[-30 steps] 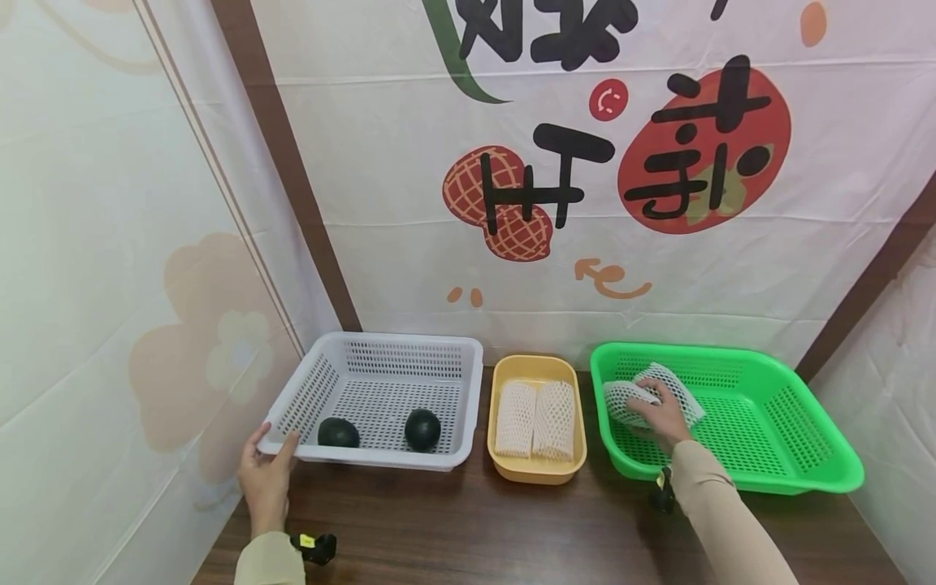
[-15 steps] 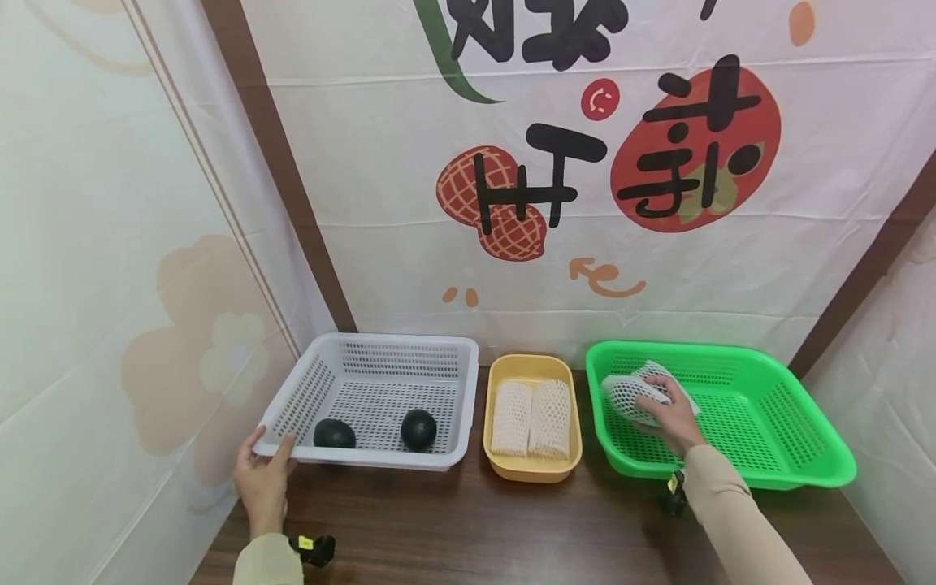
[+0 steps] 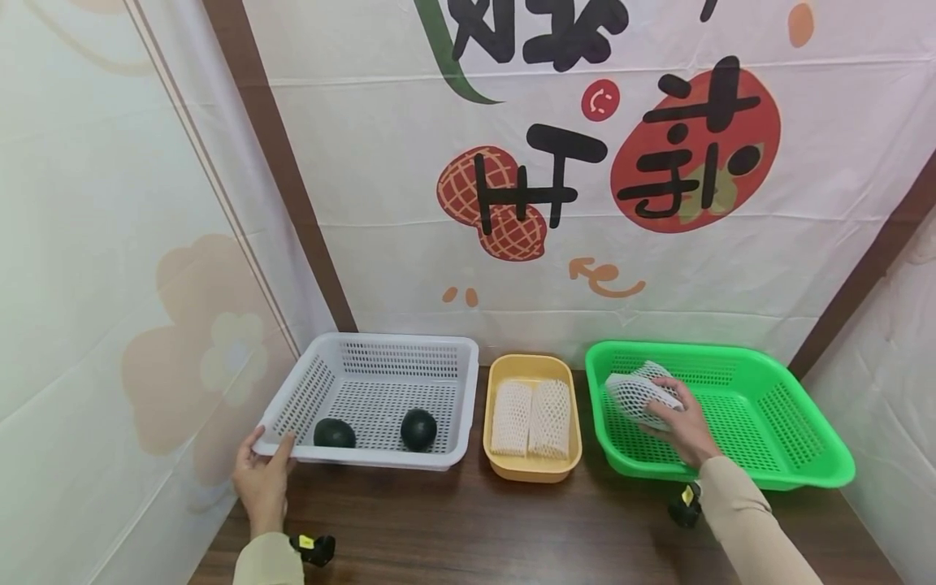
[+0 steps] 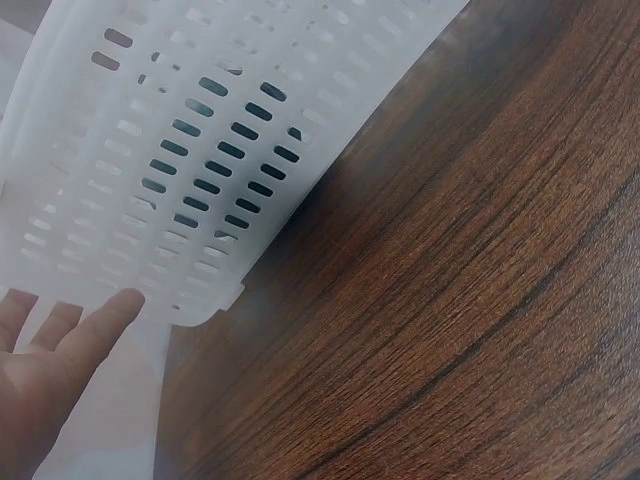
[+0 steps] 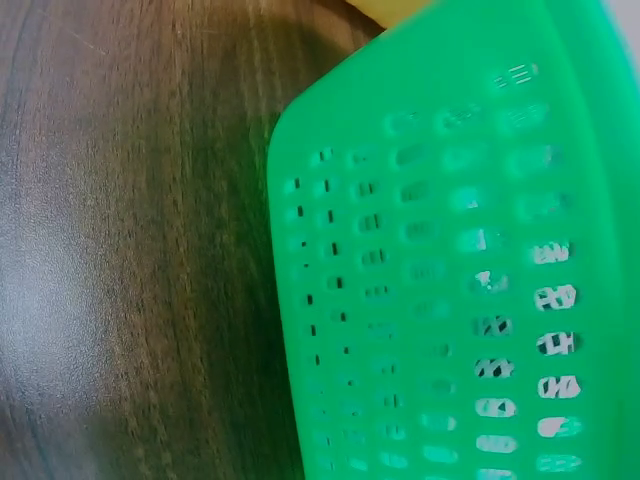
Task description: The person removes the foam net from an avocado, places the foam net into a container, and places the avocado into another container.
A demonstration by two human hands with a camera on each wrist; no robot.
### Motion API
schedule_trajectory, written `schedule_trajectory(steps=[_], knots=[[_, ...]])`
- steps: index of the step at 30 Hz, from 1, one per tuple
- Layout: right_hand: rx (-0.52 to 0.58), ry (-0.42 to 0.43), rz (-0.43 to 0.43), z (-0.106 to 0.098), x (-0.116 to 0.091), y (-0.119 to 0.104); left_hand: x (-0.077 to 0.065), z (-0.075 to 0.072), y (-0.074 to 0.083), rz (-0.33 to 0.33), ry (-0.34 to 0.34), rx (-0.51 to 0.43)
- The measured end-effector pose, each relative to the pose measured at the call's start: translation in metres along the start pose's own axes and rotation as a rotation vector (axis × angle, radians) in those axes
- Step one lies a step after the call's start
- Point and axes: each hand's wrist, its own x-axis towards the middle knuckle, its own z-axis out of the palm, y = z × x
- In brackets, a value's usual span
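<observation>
At the left, a white perforated plastic basket (image 3: 402,357) holds two dark green round fruits, one oval fruit (image 3: 335,434) and one rounder fruit (image 3: 419,430). My left hand (image 3: 262,487) grips its front left corner, thumb at the front rim and fingers along the outer left side. Over the green basket (image 3: 760,406), my right hand (image 3: 683,418) holds a bulging white foam fruit net (image 3: 632,396); I cannot tell what is inside. Behind it lies a second foam net (image 3: 653,370), partly hidden. In the right wrist view only the green basket's side shows, not the hand.
Between the two baskets stands a yellow tub (image 3: 532,471) with flat white foam nets (image 3: 550,418) in it. All stand on a dark wood table (image 3: 497,528). A printed cloth (image 3: 380,244) hangs right behind them, with a pale cloth at each side.
My right hand has tilted and drawn slightly right and nearer, with the held foam net shifting in it. My left hand stays at the white basket's corner. The view shifted slightly.
</observation>
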Motion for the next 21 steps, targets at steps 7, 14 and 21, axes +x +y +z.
schedule_trajectory(steps=[7, 14, 21], knots=[[0.015, -0.005, -0.018, -0.001, -0.008, -0.009, 0.010, -0.003, -0.014, -0.018, 0.038, -0.052], [0.018, -0.009, -0.037, -0.003, -0.017, -0.016, 0.005, 0.000, -0.009, -0.001, 0.055, -0.037], [0.009, -0.012, -0.045, -0.002, -0.025, -0.018, -0.003, 0.001, 0.004, 0.006, 0.025, 0.028]])
